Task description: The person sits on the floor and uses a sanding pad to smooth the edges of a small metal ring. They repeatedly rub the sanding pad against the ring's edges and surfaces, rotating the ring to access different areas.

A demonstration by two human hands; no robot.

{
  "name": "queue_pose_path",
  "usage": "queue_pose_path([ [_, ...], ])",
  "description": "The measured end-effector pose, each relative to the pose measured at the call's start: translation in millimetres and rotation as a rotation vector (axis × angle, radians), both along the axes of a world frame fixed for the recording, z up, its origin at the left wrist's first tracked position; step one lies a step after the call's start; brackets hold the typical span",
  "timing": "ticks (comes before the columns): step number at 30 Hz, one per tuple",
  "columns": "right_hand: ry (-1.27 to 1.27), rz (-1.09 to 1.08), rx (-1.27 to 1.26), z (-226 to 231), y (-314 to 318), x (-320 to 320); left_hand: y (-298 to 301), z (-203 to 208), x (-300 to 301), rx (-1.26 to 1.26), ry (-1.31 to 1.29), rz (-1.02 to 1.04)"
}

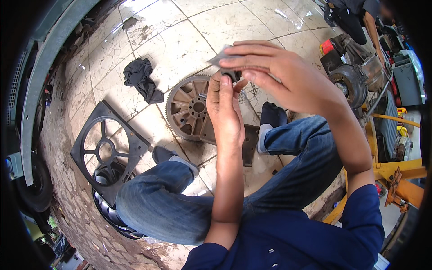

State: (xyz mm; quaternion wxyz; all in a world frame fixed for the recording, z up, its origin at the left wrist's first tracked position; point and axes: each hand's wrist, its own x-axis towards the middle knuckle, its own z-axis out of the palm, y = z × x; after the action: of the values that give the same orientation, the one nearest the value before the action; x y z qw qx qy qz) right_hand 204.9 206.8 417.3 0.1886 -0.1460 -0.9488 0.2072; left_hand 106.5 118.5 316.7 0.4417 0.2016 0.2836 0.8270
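Note:
Raised in front of me, my left hand (228,110) pinches a small dark round part (231,75) between thumb and fingers. My right hand (292,74) reaches over from the right with its fingers stretched out together. Those fingers press a grey sheet (218,57), which looks like abrasive paper, against or just above the dark part; the exact contact is hidden. Below my hands, a toothed flywheel (191,108) lies on the tiled floor between my feet. A flat rusty metal piece (250,146) sits beside it, partly behind my left forearm.
A crumpled black cloth (143,80) lies beyond the flywheel. Left of my knee, a black fan shroud (126,164) leans over a fan (108,215). Machine housings (348,83) and a yellow metal frame (391,170) stand at right. Another person (353,18) works at far right.

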Motion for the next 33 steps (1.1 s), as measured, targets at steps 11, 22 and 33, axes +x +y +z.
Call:
queue_pose_path([
  [11,-0.028,0.009,-0.009,-2.2,1.9,1.1,-0.8,0.0,0.7,-0.023,0.003,-0.027],
  [22,-0.052,-0.033,-0.045,-4.6,8.5,3.5,0.4,-7.7,-3.7,0.026,-0.005,-0.069],
  [33,-0.013,0.054,-0.05,-0.4,-2.2,-0.2,2.5,6.5,4.9,-0.066,-0.05,-0.003],
])
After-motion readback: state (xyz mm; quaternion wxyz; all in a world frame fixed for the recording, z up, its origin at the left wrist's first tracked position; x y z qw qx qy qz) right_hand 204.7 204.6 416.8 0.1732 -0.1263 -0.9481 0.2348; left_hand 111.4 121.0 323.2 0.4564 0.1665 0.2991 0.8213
